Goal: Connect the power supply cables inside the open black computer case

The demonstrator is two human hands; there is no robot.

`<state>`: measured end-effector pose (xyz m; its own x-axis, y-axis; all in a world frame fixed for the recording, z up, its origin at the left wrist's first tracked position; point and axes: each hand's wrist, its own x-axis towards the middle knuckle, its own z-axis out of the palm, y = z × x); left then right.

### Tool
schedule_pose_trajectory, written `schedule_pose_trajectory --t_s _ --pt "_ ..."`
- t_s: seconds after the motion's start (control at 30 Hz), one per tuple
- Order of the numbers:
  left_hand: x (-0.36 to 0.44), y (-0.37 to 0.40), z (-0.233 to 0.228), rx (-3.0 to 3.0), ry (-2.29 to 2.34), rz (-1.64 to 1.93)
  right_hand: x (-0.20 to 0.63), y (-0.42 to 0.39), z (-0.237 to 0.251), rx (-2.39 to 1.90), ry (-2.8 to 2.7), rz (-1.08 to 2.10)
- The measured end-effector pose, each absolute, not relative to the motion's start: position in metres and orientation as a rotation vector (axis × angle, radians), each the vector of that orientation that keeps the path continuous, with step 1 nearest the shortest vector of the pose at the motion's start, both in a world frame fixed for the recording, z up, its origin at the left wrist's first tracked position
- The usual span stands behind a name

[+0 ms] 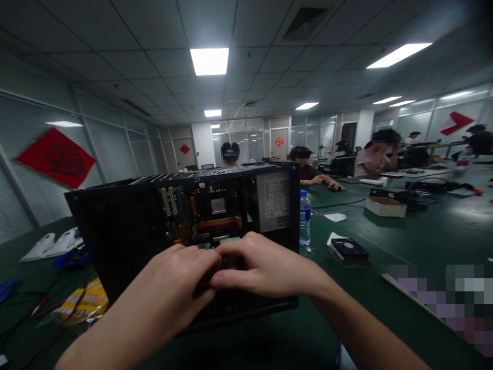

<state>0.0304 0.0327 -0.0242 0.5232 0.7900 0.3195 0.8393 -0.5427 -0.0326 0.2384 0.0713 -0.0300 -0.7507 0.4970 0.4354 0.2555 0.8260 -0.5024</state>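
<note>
An open black computer case [119, 231] stands on the green table in front of me, its inside facing me. The motherboard shows a square metallic processor [218, 205], pale and blue slots [169, 200] and orange-and-yellow memory slots [217, 224]. At upper right in the case sits a power supply [274, 198] with a label. My left hand [181, 272] and my right hand [258, 264] meet at the lower middle of the case opening, fingers curled and closed together. Whatever they grip is hidden behind the fingers.
A water bottle [304, 218] stands right of the case. Further right lie a black cooling fan [348, 250] and a small open box [385, 205]. At left are a yellow packet [87, 303], cables and white slipper-like items [54, 244]. Several people sit further back.
</note>
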Motion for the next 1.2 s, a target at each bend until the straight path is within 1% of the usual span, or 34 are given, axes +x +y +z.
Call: schedule_pose_trajectory --t_s 0.13,0.33,0.53,0.6,0.73,0.87,1.0,1.2 --pt "0.027 0.032 -0.017 -2.328 -1.415 -0.524 0.254 0.06 -0.02 -0.583 -2.359 0.677" --pt "0.026 0.033 -0.015 -1.939 -1.366 -0.918 0.253 0.054 -0.021 -0.633 -2.107 0.887" --pt "0.03 0.035 -0.025 -1.885 -1.319 -0.984 0.238 0.065 -0.027 -0.591 -1.893 1.282" --pt "0.03 0.037 -0.029 -1.893 -1.344 -1.035 0.236 0.067 -0.028 -0.591 -1.83 1.314" --pt "0.038 0.039 -0.031 -1.987 -1.392 -1.221 0.237 0.068 -0.028 -0.64 -1.802 1.268" --pt "0.048 0.039 -0.024 -2.216 -1.432 -1.534 0.236 0.071 -0.028 -0.655 -1.719 1.25" --pt "0.046 0.047 -0.021 -2.391 -1.543 -1.882 0.233 0.071 -0.028 -0.566 -1.612 1.227" --pt "0.041 0.06 -0.023 -2.439 -1.539 -2.594 0.227 0.068 -0.032 -0.479 -1.588 1.233"
